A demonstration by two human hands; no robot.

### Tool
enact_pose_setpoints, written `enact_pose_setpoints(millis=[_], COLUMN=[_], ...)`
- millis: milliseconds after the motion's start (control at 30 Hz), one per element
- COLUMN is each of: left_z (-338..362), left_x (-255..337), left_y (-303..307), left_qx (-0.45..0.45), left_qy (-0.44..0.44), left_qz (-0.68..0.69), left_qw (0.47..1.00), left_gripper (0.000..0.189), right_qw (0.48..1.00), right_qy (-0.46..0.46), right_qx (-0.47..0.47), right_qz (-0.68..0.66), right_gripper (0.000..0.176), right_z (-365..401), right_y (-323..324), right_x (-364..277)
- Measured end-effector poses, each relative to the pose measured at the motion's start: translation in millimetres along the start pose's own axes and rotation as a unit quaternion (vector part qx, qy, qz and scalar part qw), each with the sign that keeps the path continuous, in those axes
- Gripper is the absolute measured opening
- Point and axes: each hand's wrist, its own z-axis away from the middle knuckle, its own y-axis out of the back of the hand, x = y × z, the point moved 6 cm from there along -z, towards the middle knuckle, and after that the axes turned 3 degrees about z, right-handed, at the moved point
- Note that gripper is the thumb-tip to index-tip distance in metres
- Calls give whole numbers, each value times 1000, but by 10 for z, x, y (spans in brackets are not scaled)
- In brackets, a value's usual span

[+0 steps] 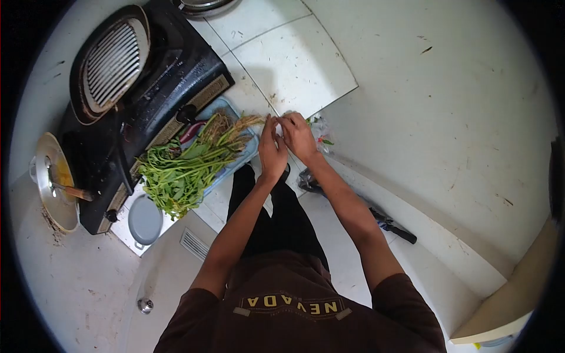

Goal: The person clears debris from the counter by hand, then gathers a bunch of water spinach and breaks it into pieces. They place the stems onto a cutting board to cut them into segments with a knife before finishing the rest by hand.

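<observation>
My left hand point(272, 154) and my right hand point(299, 137) meet at the tile counter's edge, fingertips touching. Both hands are closed in a pinch; whatever lies between the fingers is too small or hidden to make out. Just left of them, a bundle of leafy green vegetables point(176, 170) with brown roots point(226, 126) lies across a blue tray point(248, 148). A dark red-purple vegetable point(191, 133) shows beside the stems. Partly behind my right hand is a clear plastic bag point(320, 129) with small red and green bits.
At the left stands a black gas stove point(176, 76) carrying a grill-like pan point(113, 62). A wok point(62, 203) with a wooden-handled utensil point(73, 191) is beyond it. Near the stove lies a grey plate point(145, 220). A dark plastic bag point(309, 180) is low on the right, by the wall.
</observation>
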Motion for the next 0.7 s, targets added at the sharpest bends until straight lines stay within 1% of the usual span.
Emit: enact_pose_setpoints(millis=[33, 67, 167, 200, 300, 333, 433, 533, 633, 667, 700], left_z=[-17, -22, -47, -48, -16, 9, 100, 227, 345, 364, 368], left_x=[-27, -44, -73, -59, -73, -70, -45, 20, -96, -164, -265], left_y=[-22, -42, -77, -75, -107, -133, -305, -616, -1015, -1152, -1279], left_qx=[17, 24, 24, 31, 41, 36, 2, -49, -95, -109, -117], left_qy=[16, 22, 30, 35, 64, 46, 62, 89, 76, 81, 90], left_qz=[34, 43, 66, 63, 88, 91, 99, 87, 86, 90, 93], left_qw=[999, 999, 997, 997, 993, 994, 993, 991, 989, 987, 985], left_gripper=[54, 54, 54, 51, 48, 40, 40, 39, 39, 38, 38], right_qw=[1000, 999, 992, 989, 975, 969, 911, 860, 848, 835, 839], right_qy=[4, -8, -73, -92, -165, -170, -274, -360, -394, -400, -411], right_qx=[10, 15, 57, 71, 82, 105, 169, 216, 234, 243, 238], right_qz=[-15, -31, -89, -87, -122, -144, -259, -290, -268, -290, -265], right_gripper=[27, 23, 20, 18, 19, 18, 16, 13, 14, 14, 15], right_z=[-19, -26, 32, 85, 197, 265, 517, 869, 1141, 1243, 1326], right_y=[7, 8, -1, -33, -10, -13, 42, 157, 291, 262, 242], right_x=[15, 47, 134, 176, 182, 229, 358, 576, 868, 1029, 1193])
